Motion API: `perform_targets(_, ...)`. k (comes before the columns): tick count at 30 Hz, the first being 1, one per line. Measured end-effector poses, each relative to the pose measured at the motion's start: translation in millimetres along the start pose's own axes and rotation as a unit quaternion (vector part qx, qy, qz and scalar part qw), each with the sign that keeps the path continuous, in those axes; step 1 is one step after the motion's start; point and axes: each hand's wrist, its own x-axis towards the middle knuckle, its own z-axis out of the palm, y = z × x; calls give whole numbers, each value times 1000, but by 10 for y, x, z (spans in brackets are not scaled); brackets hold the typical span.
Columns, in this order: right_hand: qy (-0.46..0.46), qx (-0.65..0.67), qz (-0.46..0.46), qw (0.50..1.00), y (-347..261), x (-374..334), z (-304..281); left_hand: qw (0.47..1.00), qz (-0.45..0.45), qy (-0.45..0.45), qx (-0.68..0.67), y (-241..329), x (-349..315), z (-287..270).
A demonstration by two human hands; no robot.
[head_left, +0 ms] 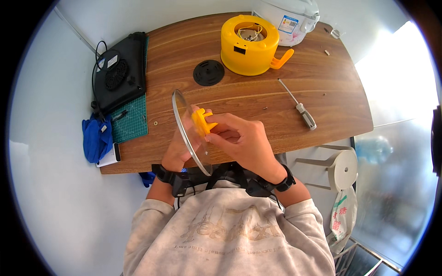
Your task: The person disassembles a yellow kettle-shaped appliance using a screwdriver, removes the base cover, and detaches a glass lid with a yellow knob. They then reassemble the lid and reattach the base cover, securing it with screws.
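Note:
A round glass lid (183, 128) with a metal rim stands nearly on edge above the table's front edge. On its right face is a yellow lid knob (201, 122) with several prongs. My right hand (246, 140) pinches this knob between thumb and fingers. My left hand (178, 146) supports the lid from the other side and shows partly through the glass; its fingertips reach up behind the knob. How the knob joins the lid is hidden by my fingers. Beyond my hands lies a flat black slotted disc (208, 72).
A yellow kettle-like body (251, 62) with wires inside its open base stands at the back, beside a white rice cooker (287, 23). A screwdriver (299, 106) lies at right. At left are a black induction cooker (122, 76), a green cutting mat (131, 124) and blue cloth (95, 138).

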Motion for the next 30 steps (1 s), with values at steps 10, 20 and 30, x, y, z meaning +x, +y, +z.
perform_targets(10, -54, 43, -21, 997, 98, -31, -46, 997, 4, 51, -49, 14, 2, 67)
perform_targets(20, -126, 158, 19, 979, 336, -10, -231, 964, 76, 175, 184, 245, -67, 385)
perform_targets(30, -60, 254, 99, 960, 482, 12, -293, 971, 54, 149, 181, 312, -115, 429)
